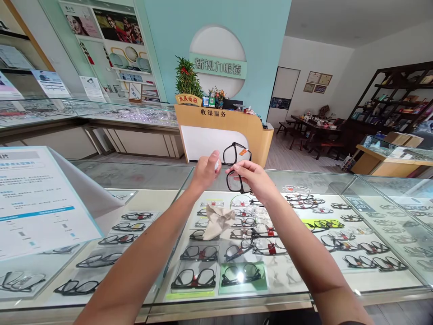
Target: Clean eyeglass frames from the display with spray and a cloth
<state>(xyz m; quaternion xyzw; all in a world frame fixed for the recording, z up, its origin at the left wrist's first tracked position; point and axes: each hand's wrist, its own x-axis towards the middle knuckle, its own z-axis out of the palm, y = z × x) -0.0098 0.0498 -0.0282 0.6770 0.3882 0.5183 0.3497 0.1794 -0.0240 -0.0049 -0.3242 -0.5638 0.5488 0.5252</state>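
Observation:
My right hand pinches a pair of black-framed eyeglasses between thumb and fingers, above the glass display counter. The glasses are turned on edge, one lens above the other. An orange and white sticker is on the upper lens. Close to the left of the glasses, my left hand is closed with its thumb up. A small white object shows at its fingers, mostly hidden by them; its kind is unclear. A crumpled beige cloth lies on the counter top below both hands.
Rows of eyeglasses lie inside the glass counter under my arms. A printed sign stands at the left. Beyond the counter are a wooden cashier desk, more showcases and a dark table with benches.

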